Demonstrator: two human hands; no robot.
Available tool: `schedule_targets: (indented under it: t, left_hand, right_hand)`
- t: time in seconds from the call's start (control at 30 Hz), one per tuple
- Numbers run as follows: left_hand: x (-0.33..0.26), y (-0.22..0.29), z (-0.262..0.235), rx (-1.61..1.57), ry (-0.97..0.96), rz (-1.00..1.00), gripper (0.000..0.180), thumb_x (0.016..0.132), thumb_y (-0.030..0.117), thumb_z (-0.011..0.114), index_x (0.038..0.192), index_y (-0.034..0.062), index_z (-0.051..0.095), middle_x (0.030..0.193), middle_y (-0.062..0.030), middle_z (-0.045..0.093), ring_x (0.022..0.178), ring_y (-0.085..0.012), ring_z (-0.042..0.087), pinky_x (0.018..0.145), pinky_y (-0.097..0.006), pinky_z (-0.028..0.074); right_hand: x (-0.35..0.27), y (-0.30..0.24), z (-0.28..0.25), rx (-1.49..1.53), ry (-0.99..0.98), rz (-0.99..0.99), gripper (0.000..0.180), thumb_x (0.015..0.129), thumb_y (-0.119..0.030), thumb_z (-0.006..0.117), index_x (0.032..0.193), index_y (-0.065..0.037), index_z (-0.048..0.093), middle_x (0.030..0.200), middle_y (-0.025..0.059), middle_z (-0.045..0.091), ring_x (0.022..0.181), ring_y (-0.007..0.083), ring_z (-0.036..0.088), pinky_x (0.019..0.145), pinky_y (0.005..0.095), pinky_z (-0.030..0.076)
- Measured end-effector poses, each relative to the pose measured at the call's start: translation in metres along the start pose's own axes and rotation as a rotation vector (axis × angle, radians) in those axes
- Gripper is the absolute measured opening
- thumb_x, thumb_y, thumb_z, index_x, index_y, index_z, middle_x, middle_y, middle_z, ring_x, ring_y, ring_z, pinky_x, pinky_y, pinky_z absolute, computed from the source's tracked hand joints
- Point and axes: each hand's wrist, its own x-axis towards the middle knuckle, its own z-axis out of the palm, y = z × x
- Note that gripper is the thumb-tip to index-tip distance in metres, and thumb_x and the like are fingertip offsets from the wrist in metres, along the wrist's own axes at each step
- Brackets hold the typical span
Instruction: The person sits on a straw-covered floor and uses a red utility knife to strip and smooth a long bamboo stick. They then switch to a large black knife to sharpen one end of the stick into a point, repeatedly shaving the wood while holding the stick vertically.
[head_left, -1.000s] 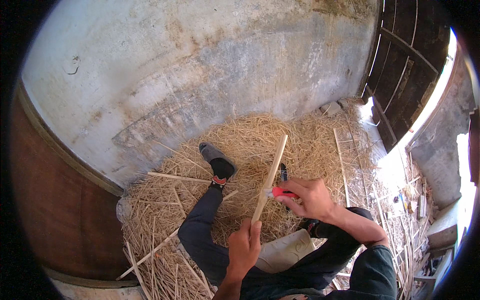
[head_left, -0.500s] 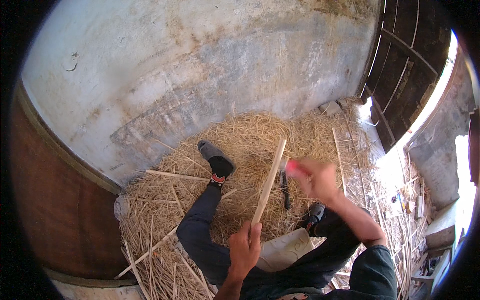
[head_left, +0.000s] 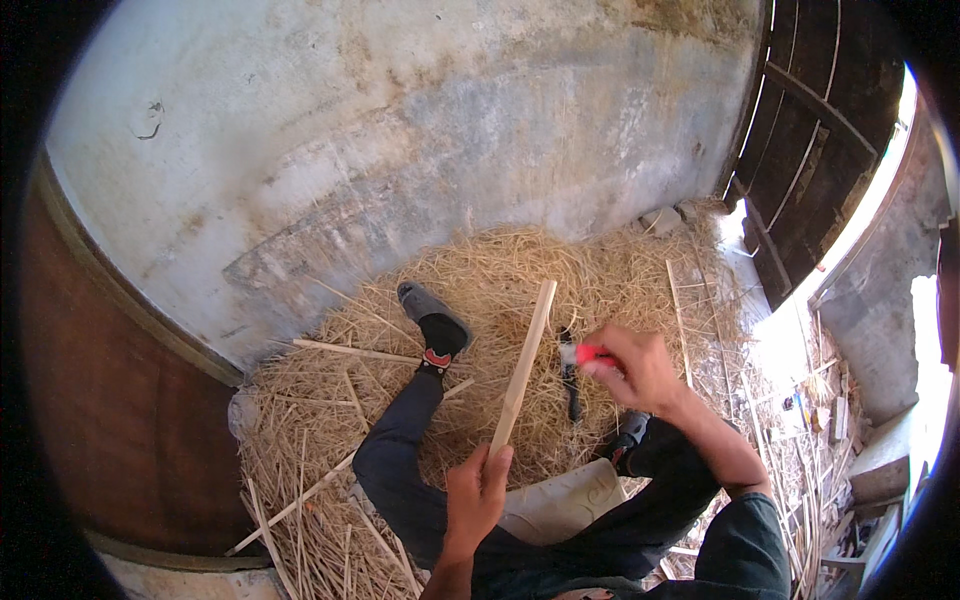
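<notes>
A pale wooden strip (head_left: 523, 372) rises at a slant from my left hand (head_left: 474, 503), whose fingers are wrapped round its lower end. To its right, my right hand (head_left: 640, 368) is closed on a short tool with a red handle (head_left: 596, 355). The tool's stubby, pale grey tip points at the strip, with a gap between them. Whether that tip is a blade is too small to tell. Below my left hand, a light cloth-like piece (head_left: 562, 505) lies over my lap between my legs.
Straw-like shavings (head_left: 470, 262) cover the floor around my feet, with several longer strips (head_left: 350, 350) among them. A dark narrow object (head_left: 572, 392) lies beyond the tool. A stained wall (head_left: 450, 130) stands ahead, a brown panel (head_left: 120, 400) at left, a dark plank door (head_left: 815, 130) at right.
The strip and my left hand have shifted slightly left and down. My right hand and the tool, blurred before, now show sharper and a little lower, farther from the strip.
</notes>
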Motion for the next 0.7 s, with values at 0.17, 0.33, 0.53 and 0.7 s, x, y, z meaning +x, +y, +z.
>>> schedule_targets:
  t: [0.17, 0.33, 0.53, 0.7]
  left_hand:
    - [0.004, 0.013, 0.007, 0.051, -0.01, 0.04, 0.04, 0.106, 0.039, 0.058, 0.089, 0.0026, 0.062, 0.059, 0.0003, 0.048, 0.053, -0.0081, 0.043, 0.05, -0.032, 0.033]
    - [0.005, 0.018, 0.014, 0.108, 0.047, 0.091, 0.041, 0.106, 0.036, 0.058, 0.084, 0.0011, 0.059, 0.055, -0.0102, 0.049, 0.046, -0.0221, 0.051, 0.048, -0.039, 0.037]
    - [0.0, 0.013, 0.018, 0.126, 0.036, 0.074, 0.04, 0.107, 0.036, 0.054, 0.088, 0.0011, 0.06, 0.056, -0.0136, 0.051, 0.048, -0.0302, 0.055, 0.049, -0.042, 0.039]
    - [-0.005, 0.008, 0.013, 0.146, 0.012, 0.048, 0.038, 0.106, 0.034, 0.054, 0.088, 0.001, 0.059, 0.058, -0.0155, 0.053, 0.05, -0.033, 0.057, 0.05, -0.043, 0.04]
  right_hand:
    - [-0.009, -0.021, 0.02, -0.039, -0.073, -0.072, 0.023, 0.093, -0.03, 0.073, 0.104, -0.01, 0.071, 0.086, 0.0083, 0.069, 0.066, 0.0283, 0.068, 0.055, 0.0385, 0.054]
    - [-0.009, -0.027, 0.026, -0.09, -0.054, 0.0, 0.023, 0.091, -0.032, 0.075, 0.103, -0.012, 0.072, 0.084, 0.0059, 0.07, 0.064, 0.0273, 0.068, 0.052, 0.0377, 0.053]
    - [-0.009, -0.008, 0.033, -0.112, 0.007, -0.035, 0.021, 0.09, -0.031, 0.076, 0.102, -0.015, 0.074, 0.082, 0.0057, 0.071, 0.063, 0.0257, 0.069, 0.052, 0.0369, 0.054]
    - [0.001, 0.005, 0.023, -0.191, 0.058, 0.035, 0.022, 0.093, -0.031, 0.072, 0.105, -0.013, 0.076, 0.084, 0.0088, 0.074, 0.063, 0.0254, 0.071, 0.055, 0.0371, 0.055]
